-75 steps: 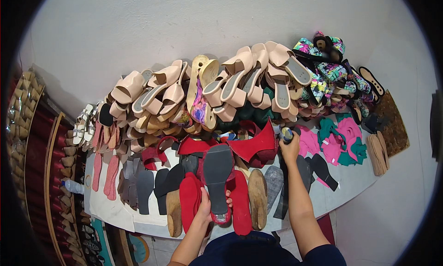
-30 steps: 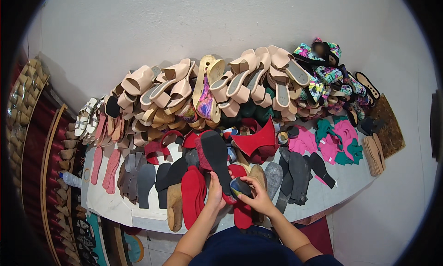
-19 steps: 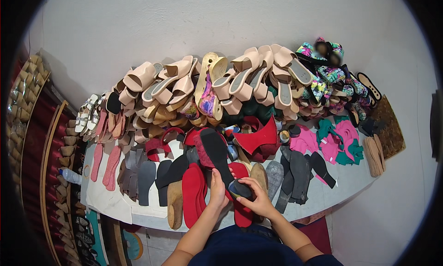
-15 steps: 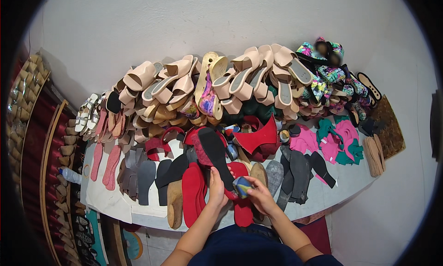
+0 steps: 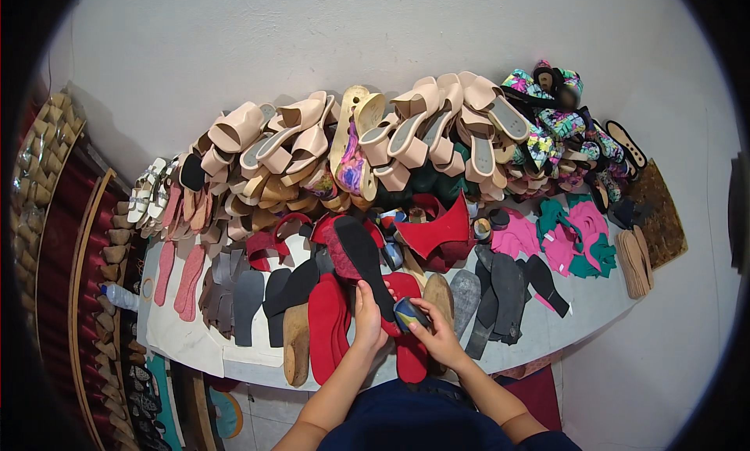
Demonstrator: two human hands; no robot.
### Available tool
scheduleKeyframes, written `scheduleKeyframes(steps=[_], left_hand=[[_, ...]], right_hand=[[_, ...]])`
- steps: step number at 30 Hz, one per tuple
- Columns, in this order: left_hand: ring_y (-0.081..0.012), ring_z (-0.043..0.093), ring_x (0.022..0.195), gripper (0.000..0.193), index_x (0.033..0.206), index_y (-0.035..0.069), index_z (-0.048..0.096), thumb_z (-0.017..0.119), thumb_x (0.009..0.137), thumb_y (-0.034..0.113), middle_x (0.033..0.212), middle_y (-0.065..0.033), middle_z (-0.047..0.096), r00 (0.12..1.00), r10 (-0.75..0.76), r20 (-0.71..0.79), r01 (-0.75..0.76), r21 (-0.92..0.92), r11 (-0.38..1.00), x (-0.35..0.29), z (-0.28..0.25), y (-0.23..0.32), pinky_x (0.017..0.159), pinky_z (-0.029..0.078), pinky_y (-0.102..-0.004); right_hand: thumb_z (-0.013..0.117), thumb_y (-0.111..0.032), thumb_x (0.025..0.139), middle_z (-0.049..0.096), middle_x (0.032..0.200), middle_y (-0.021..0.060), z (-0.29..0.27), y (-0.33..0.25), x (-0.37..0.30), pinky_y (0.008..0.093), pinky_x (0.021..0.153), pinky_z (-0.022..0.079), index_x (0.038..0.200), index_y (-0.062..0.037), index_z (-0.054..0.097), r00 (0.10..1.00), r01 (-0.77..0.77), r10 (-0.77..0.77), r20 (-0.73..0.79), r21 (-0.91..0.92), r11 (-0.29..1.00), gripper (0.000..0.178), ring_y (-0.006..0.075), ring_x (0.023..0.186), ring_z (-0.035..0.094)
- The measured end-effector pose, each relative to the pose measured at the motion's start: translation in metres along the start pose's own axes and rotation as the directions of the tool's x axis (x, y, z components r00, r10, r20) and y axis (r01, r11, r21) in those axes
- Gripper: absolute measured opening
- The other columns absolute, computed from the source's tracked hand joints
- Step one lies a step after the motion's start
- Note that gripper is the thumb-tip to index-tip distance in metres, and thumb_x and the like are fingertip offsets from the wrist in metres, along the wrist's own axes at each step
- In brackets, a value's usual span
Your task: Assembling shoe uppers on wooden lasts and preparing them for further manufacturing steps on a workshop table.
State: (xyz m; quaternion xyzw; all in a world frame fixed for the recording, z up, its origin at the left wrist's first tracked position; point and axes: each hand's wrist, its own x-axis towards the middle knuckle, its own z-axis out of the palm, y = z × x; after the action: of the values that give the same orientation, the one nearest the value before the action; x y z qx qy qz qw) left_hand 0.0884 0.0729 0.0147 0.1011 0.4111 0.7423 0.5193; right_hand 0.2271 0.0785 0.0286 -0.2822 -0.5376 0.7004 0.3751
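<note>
My left hand (image 5: 369, 322) is closed around a red shoe (image 5: 344, 263) and holds it tilted up, its black sole (image 5: 363, 252) facing me. Close by on the right, my right hand (image 5: 437, 334) grips a small rounded cylinder (image 5: 405, 313) patterned in blue and yellow-green. This piece sits beside the lower end of the shoe; whether they touch, I cannot tell. Under my hands lie red insoles (image 5: 326, 318), another red insole (image 5: 412, 361) and a wooden shoe last (image 5: 296, 345).
Beige heeled sandals (image 5: 414, 123) are heaped along the wall, with flower-patterned sandals (image 5: 562, 127) at the right. Dark soles (image 5: 508, 295) and pink fabric pieces (image 5: 516, 232) lie on the grey table (image 5: 187, 353). A rack of lasts (image 5: 117, 240) stands at the left.
The patterned cylinder has turned in my right hand and shifted slightly left and up. My right fingers have moved a little with it. The shoe in my left hand stays nearly still.
</note>
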Motion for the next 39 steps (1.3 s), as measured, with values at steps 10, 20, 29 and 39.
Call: scheduleKeyframes(steps=[10, 20, 29, 39], left_hand=[[-0.0107, 0.049, 0.073, 0.035, 0.102, 0.008, 0.041, 0.032, 0.090, 0.040, 0.083, -0.0040, 0.050, 0.998, -0.018, -0.068, 0.019, 0.013, 1.000, -0.004, 0.007, 0.006, 0.068, 0.044, -0.0262], [-0.0104, 0.048, 0.074, 0.035, 0.102, 0.010, 0.040, 0.034, 0.090, 0.042, 0.082, -0.0031, 0.047, 0.995, 0.006, -0.101, -0.003, 0.036, 0.999, 0.001, 0.005, 0.001, 0.067, 0.043, -0.0265], [-0.0150, 0.047, 0.082, 0.022, 0.107, 0.014, 0.035, 0.036, 0.089, 0.026, 0.088, -0.0049, 0.048, 0.999, -0.041, 0.000, 0.039, -0.295, 0.955, -0.004, -0.004, -0.004, 0.079, 0.039, -0.0323], [-0.0234, 0.036, 0.113, 0.052, 0.124, 0.015, 0.016, 0.043, 0.083, -0.001, 0.126, -0.0127, 0.029, 0.994, 0.073, 0.086, -0.062, -0.122, 0.991, -0.029, -0.011, 0.016, 0.098, 0.028, -0.0395]], right_hand=[[0.059, -0.015, 0.078, 0.038, 0.119, 0.0174, 0.003, -0.005, -0.001, 0.0358, 0.094, 0.031, 0.114, -0.0069, 0.047, 0.975, 0.211, -0.212, 0.064, -0.558, 0.803, 0.039, 0.0310, 0.112, 0.039], [0.064, -0.016, 0.071, 0.040, 0.118, 0.0195, 0.008, -0.006, -0.001, 0.0392, 0.094, 0.031, 0.118, -0.0034, 0.041, 0.951, 0.284, -0.275, 0.139, -0.742, 0.607, 0.053, 0.0342, 0.112, 0.038], [0.068, -0.014, 0.062, 0.048, 0.109, 0.0163, 0.016, -0.009, 0.005, 0.0393, 0.087, 0.036, 0.112, -0.0024, 0.045, 0.926, 0.194, -0.377, -0.001, -0.856, 0.479, 0.055, 0.0337, 0.100, 0.044], [0.069, -0.013, 0.070, 0.056, 0.103, 0.0094, 0.029, 0.003, -0.002, 0.0264, 0.079, 0.042, 0.115, 0.0005, 0.045, 0.973, -0.002, -0.048, -0.226, -0.216, 0.976, 0.053, 0.0170, 0.092, 0.055]])
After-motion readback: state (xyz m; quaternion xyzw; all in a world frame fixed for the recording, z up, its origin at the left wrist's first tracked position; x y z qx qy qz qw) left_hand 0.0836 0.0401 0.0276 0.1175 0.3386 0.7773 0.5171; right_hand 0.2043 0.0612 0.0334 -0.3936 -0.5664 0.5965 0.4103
